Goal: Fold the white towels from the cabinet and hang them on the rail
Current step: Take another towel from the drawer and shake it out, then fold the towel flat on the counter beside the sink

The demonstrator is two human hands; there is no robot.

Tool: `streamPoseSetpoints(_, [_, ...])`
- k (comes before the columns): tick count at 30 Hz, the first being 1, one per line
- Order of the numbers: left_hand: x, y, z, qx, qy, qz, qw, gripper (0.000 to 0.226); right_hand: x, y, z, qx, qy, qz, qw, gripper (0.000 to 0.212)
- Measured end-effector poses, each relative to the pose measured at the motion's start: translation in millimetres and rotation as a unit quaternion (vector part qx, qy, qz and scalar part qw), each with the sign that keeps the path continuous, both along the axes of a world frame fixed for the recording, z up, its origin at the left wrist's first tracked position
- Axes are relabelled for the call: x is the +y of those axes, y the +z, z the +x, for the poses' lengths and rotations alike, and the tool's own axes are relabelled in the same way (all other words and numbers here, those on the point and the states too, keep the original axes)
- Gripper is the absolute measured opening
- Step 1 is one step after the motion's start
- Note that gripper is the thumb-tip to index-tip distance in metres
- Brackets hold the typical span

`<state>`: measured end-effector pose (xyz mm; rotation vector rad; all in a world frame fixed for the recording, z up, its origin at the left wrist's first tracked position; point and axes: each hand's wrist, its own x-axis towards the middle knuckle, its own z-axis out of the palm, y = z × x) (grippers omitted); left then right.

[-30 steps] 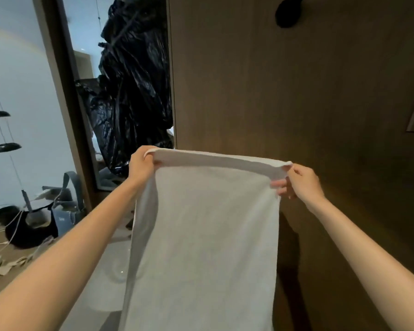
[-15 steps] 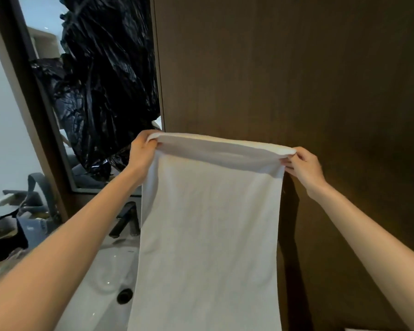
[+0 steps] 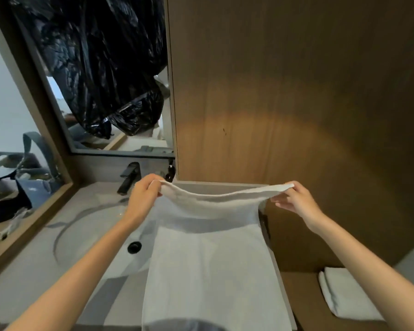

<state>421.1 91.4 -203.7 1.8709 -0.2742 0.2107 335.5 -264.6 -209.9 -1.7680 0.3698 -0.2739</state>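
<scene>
Holding a long white terry towel spread wide by its far edge, above the grey countertop. Left hand curled round the far left corner, thumb and fingers clamped on the cloth. Right hand pinching the far right corner between thumb and fingertips. Far edge sagging a little between the two grips, with the rest of the cloth draped towards the near side, over the right part of the counter and past its near rim.

Just left of the towel, sunk in the counter: a white oval sink basin with a round black drain, partly behind the left forearm. Beyond the basin, a matte black faucet. To its right, just past the left hand, a small dark brown bottle, too dark and small for any label to be read.

On the far left, a framed wall mirror showing a crumpled black plastic sheet; hung on it or reflected, cannot tell. Filling the far right, a brown wood-grain panel with a warm patch of light.

Near right, low down, a folded white towel lying flat on a brown wooden shelf, well apart from the held one.
</scene>
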Motion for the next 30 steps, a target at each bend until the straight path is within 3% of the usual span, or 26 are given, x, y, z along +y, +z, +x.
streamPoseSetpoints(4, [21.4, -44.4, -38.3, 0.026, -0.050, 0.060, 0.997, 0.032, 13.4, -37.0, -37.7, 0.042, 0.013, -0.025, 0.999, 0.016])
streamPoseSetpoints(6, [29.8, -72.8, -55.5, 0.058, -0.095, 0.137, 0.984, 0.018, 17.0, -63.5, -60.4, 0.065, 0.029, -0.055, 0.996, 0.020])
streamPoseSetpoints(11, [44.5, -156.6, -104.9, 0.075, -0.245, 0.302, 0.918, 0.037, 24.5, -137.8, -116.7, 0.177, 0.110, -0.180, 0.961, 0.022])
streamPoseSetpoints(15, [57.3, -225.0, -131.5, 0.056, -0.292, 0.403, 0.865, 0.051, 32.8, -177.1, -136.2, 0.243, 0.175, -0.271, 0.915, 0.017])
streamPoseSetpoints(17, [62.6, -246.4, -131.6, -0.011, -0.289, 0.400, 0.870, 0.067, 36.3, -186.9, -138.8, 0.256, 0.188, -0.349, 0.882, 0.014])
streamPoseSetpoints(20, [65.1, -252.1, -123.3, -0.039, -0.279, 0.381, 0.881, 0.080, 39.9, -189.5, -136.3, 0.267, 0.174, -0.426, 0.847, 0.010])
streamPoseSetpoints(24, [50.5, -246.3, -104.5, 0.000, -0.269, 0.367, 0.890, 0.081, 36.0, -185.2, -120.8, 0.275, 0.141, -0.452, 0.837, 0.018])
streamPoseSetpoints(27, [31.6, -235.7, -91.1, 0.069, -0.268, 0.379, 0.883, 0.061, 30.7, -181.7, -108.5, 0.288, 0.137, -0.450, 0.834, 0.020])
streamPoseSetpoints(30, [17.1, -233.8, -81.3, 0.086, -0.246, 0.371, 0.891, 0.061, 21.7, -181.8, -99.0, 0.306, 0.152, -0.442, 0.829, 0.033])
